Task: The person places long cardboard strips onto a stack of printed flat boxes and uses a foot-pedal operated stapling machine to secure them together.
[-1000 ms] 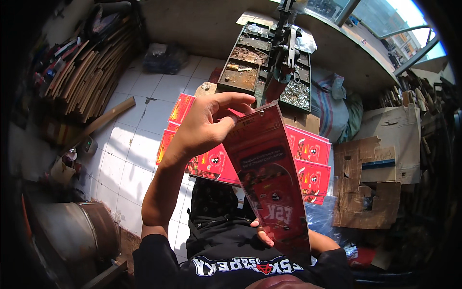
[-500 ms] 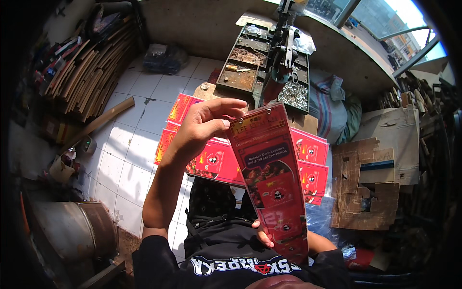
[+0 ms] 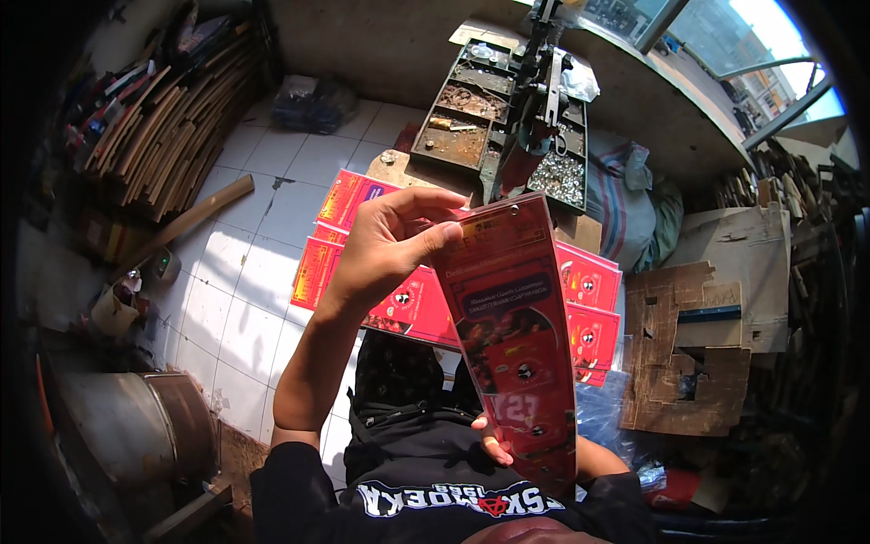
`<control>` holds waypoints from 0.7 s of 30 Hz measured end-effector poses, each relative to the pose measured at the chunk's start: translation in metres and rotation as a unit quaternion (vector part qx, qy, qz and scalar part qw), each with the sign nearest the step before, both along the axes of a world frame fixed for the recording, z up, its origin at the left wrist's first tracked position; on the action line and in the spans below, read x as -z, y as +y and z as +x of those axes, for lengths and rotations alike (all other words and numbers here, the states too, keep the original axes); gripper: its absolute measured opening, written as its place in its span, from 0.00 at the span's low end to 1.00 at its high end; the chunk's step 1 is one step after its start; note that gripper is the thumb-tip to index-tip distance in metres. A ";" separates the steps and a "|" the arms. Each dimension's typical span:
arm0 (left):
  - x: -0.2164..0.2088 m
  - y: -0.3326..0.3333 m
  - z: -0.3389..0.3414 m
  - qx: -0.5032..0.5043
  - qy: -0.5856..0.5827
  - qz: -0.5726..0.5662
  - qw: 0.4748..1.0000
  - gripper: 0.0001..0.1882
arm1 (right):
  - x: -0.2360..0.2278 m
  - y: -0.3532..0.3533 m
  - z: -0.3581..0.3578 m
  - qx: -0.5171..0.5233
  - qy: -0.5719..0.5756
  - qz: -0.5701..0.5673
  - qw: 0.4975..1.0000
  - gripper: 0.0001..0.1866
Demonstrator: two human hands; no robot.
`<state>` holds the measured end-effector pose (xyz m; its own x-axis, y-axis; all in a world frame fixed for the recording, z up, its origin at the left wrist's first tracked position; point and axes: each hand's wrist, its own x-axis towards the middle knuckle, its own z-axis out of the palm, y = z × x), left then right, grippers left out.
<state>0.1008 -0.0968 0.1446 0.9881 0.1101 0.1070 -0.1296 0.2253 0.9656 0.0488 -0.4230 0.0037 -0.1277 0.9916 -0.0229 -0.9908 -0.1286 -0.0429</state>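
A long red printed plastic strip (image 3: pixel 517 317) hangs at a tilt in front of me, with a small metal eyelet in its top corner. My left hand (image 3: pixel 399 240) pinches the strip's upper left corner between thumb and fingers. Lower down, my right hand (image 3: pixel 492 442) grips the left edge; the rest of that hand is hidden behind the strip. Under and behind it, similar red printed sheets lie in stacks to the left (image 3: pixel 408 295) and right (image 3: pixel 591 335). Just past the strip's top stands a dark hand press (image 3: pixel 535 109).
A dark compartment tray (image 3: pixel 450 136) flanks the press, with shiny small metal parts (image 3: pixel 556 177) on its right side. Cut brown boards (image 3: pixel 693 349) lean at right, near a striped sack (image 3: pixel 625 190). Stacked boards (image 3: pixel 168 127) and a wooden pole (image 3: pixel 195 218) are at left.
My left thumb has moved slightly right and now presses on the strip's upper left corner. The strip has tilted a little; my right hand stays on its lower edge.
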 end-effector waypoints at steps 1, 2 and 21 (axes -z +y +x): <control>0.000 0.000 0.000 -0.002 0.002 0.000 1.000 0.16 | 0.002 0.001 -0.002 0.010 0.011 0.009 1.000 0.34; 0.001 0.000 0.001 -0.006 -0.006 0.008 1.000 0.16 | 0.003 0.001 -0.003 0.021 0.021 0.017 0.999 0.32; 0.056 -0.045 0.031 -0.022 -0.018 -0.080 0.996 0.22 | -0.047 -0.015 0.015 0.306 -0.726 -0.447 0.424 0.20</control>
